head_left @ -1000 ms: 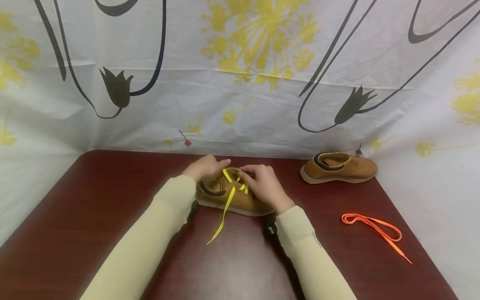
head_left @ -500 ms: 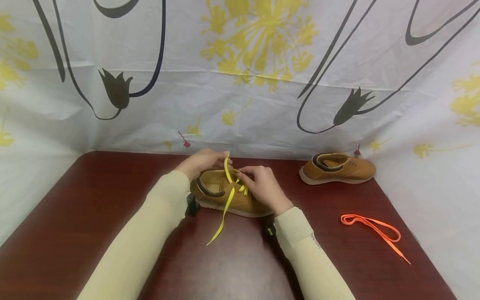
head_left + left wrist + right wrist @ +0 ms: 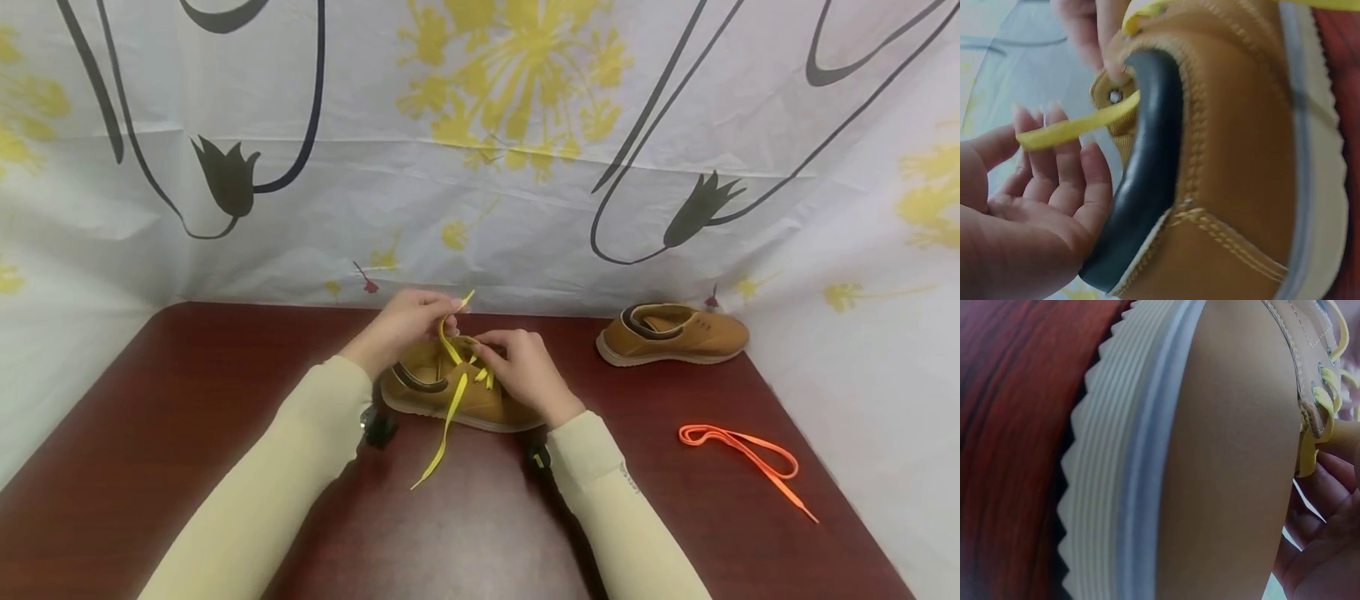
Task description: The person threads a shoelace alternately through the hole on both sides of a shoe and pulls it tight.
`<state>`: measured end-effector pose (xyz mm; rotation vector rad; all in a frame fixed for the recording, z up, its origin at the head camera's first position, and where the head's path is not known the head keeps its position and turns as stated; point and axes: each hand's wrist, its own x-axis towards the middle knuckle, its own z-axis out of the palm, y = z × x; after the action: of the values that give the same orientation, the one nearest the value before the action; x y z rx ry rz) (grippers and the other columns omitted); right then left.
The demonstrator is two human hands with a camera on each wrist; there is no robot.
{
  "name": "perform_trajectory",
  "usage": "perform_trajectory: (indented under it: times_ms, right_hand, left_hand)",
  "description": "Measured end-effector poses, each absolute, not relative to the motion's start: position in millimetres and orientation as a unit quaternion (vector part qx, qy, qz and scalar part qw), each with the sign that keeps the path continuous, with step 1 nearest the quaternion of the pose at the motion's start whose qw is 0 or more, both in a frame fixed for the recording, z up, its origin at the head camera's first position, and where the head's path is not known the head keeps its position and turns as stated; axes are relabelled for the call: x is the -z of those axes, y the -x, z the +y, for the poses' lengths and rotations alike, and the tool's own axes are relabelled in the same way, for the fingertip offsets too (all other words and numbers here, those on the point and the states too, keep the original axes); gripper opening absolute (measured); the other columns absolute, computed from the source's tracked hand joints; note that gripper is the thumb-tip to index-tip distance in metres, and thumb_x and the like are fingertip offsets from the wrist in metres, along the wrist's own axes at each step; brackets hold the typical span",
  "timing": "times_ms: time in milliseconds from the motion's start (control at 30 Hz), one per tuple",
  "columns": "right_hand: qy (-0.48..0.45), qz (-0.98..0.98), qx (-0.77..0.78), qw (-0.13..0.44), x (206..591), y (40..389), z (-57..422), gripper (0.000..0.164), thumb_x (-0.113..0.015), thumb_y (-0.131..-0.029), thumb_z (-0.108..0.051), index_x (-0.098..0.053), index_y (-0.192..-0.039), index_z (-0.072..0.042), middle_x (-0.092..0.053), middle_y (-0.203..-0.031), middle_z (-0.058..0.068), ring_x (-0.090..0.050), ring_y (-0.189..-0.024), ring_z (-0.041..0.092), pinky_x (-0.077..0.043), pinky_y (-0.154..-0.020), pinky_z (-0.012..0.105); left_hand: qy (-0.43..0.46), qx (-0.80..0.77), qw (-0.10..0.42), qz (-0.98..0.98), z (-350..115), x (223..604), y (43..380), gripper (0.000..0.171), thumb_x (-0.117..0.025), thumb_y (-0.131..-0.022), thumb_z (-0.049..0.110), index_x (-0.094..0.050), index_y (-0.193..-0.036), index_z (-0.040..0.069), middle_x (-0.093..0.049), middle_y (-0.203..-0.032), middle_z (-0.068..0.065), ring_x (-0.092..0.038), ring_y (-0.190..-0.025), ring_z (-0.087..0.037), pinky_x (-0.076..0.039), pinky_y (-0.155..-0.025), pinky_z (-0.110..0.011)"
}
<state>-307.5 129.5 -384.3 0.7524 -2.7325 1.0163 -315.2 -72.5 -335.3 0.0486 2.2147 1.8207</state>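
A tan shoe with a dark collar sits on the table, toe to the right, partly laced with a yellow shoelace. One end of the lace trails over the near side onto the table. My left hand pinches the other end above the shoe opening, its tip sticking out past the fingers. In the left wrist view that lace runs from the fingers to the far eyelet flap. My right hand holds that flap between thumb and fingers; in the right wrist view its fingers are partly behind the shoe.
A second tan shoe, with no lace, stands at the back right of the dark red table. An orange shoelace lies looped in front of it. Patterned white sheeting closes off the back and sides.
My left hand has shifted a little left and up with the yellow lace end, which now bends over the shoe with its tip pointing up right. My right hand has stayed in place.
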Motion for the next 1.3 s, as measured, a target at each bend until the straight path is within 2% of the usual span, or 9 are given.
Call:
perform_trajectory:
  times_ms: [100,200,400,833,1000,1133,1300]
  right_hand:
    - [-0.250,-0.904,-0.339,0.074,386,309,131,0.021,-0.065,-0.100,-0.024,-0.078,-0.112,-0.013,-0.078,-0.099,0.001,-0.054,-0.061,0.008,-0.047,-0.061,0.024]
    - [-0.246,-0.904,-0.340,0.083,387,311,133,0.020,-0.066,-0.099,-0.025,-0.079,-0.111,-0.014,-0.079,-0.100,0.001,-0.058,-0.065,0.009,-0.049,-0.064,0.026]
    - [-0.233,-0.902,-0.353,0.079,391,313,135,0.021,-0.066,-0.100,-0.027,-0.079,-0.109,-0.014,-0.079,-0.102,0.001,-0.068,-0.084,0.012,-0.054,-0.076,0.031]
    - [-0.221,-0.894,-0.386,0.052,392,314,134,0.023,-0.064,-0.101,-0.028,-0.079,-0.111,-0.014,-0.079,-0.104,0.002,-0.071,-0.089,0.014,-0.056,-0.078,0.033]
    - [-0.223,-0.891,-0.393,0.039,392,316,135,0.025,-0.062,-0.102,-0.029,-0.078,-0.114,-0.014,-0.078,-0.108,0.003,-0.072,-0.094,0.016,-0.057,-0.082,0.036]
    - [-0.223,-0.890,-0.397,0.029,392,317,136,0.026,-0.061,-0.102,-0.029,-0.077,-0.116,-0.015,-0.078,-0.111,0.003,-0.072,-0.099,0.017,-0.057,-0.086,0.038]
    - [-0.221,-0.888,-0.404,0.024,392,317,136,0.025,-0.061,-0.102,-0.030,-0.077,-0.116,-0.015,-0.078,-0.111,0.003,-0.071,-0.098,0.016,-0.057,-0.085,0.038]
  left_hand:
    - [-0.035,-0.604,0.111,0.788,-71,338,305,0.030,-0.059,-0.103,0.025,-0.074,-0.115,0.002,-0.065,-0.074,0.002,-0.061,-0.078,-0.013,-0.052,-0.084,-0.035]
    - [-0.060,-0.584,0.095,0.804,-68,343,296,0.027,-0.058,-0.103,0.020,-0.074,-0.112,0.000,-0.067,-0.075,-0.001,-0.063,-0.075,-0.013,-0.055,-0.076,-0.032]
    - [-0.065,-0.543,0.079,0.833,-63,351,281,0.023,-0.057,-0.103,0.013,-0.071,-0.107,-0.006,-0.068,-0.075,-0.008,-0.068,-0.068,-0.012,-0.060,-0.068,-0.028]
    - [-0.041,-0.456,0.057,0.887,-60,353,275,0.025,-0.055,-0.099,0.015,-0.074,-0.088,0.003,-0.066,-0.065,-0.002,-0.061,-0.062,-0.011,-0.048,-0.062,-0.023]
    - [-0.027,-0.443,0.044,0.895,-57,353,276,0.028,-0.055,-0.097,0.015,-0.073,-0.078,0.006,-0.063,-0.060,-0.001,-0.054,-0.056,-0.013,-0.042,-0.056,-0.024]
    - [-0.019,-0.433,0.037,0.901,-55,355,276,0.027,-0.054,-0.096,0.016,-0.073,-0.077,0.008,-0.063,-0.060,0.000,-0.051,-0.054,-0.013,-0.039,-0.053,-0.024]
    - [-0.017,-0.430,0.039,0.902,-54,355,277,0.027,-0.055,-0.096,0.016,-0.075,-0.080,0.007,-0.066,-0.063,-0.001,-0.055,-0.056,-0.014,-0.040,-0.052,-0.024]
